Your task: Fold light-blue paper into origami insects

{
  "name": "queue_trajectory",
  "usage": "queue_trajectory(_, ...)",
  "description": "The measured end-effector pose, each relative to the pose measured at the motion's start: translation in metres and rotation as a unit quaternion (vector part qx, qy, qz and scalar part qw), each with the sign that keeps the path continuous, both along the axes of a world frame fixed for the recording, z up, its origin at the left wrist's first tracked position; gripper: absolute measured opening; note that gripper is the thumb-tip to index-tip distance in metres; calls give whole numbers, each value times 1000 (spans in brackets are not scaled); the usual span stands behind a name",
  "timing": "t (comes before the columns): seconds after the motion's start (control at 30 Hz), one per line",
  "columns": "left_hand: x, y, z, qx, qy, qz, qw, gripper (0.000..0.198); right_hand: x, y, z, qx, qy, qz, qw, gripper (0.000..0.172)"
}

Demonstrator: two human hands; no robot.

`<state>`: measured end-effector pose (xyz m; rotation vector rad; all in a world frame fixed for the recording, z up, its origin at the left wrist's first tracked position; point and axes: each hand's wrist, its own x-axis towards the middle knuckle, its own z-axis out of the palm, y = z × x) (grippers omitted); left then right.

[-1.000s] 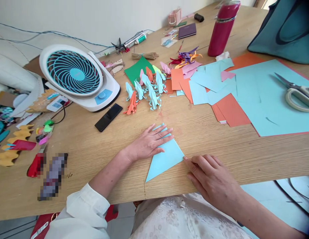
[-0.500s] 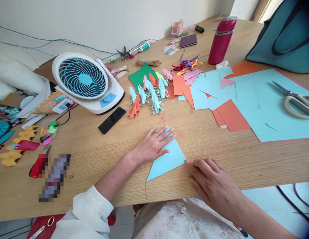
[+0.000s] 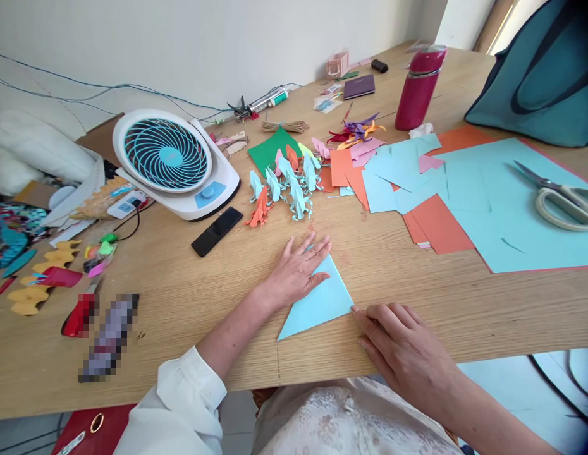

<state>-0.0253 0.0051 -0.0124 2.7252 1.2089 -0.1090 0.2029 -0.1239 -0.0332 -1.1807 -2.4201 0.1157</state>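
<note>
A smooth, pale-blue piece of paper (image 3: pixel 317 309), straight-edged and sharply pointed, lies flat on a wood-grained table (image 3: pixel 189 284), near its front edge. The person's left hand (image 3: pixel 298 273) rests across its upper part, palm down, fingers spread, grasping nothing. The right hand (image 3: pixel 396 335), fingers curled, meets the paper's right corner; whether it pinches or only presses cannot be told. Beyond stand angular folded-paper figures (image 3: pixel 298 203), mostly pale blue, near a flat black phone (image 3: pixel 217 232).
</note>
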Motion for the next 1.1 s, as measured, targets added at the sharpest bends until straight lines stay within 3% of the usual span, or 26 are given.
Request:
queue_trajectory(0.33, 32, -18, 7, 16, 23, 85, 996, 61, -2, -2, 1, -5, -6, -10, 1000, 29)
queue_trajectory(0.53, 60, -30, -9, 24, -1, 168, 985, 65, -3, -3, 3, -22, -26, -9, 999, 29)
queue_trajectory(0.7, 59, -34, -19, 38, -23, 175, 984, 67, -1, -4, 2, -37, 22, -6, 999, 28)
queue_trajectory(0.97, 66, -31, -9, 26, 11, 185, 982, 71, 10, -7, -4, -59, 179, -15, 982, 40)
queue_trajectory(1.1, 65, -32, -12, 24, -6, 175, 984, 70, 13, -2, 2, -100, 183, -31, 978, 37)
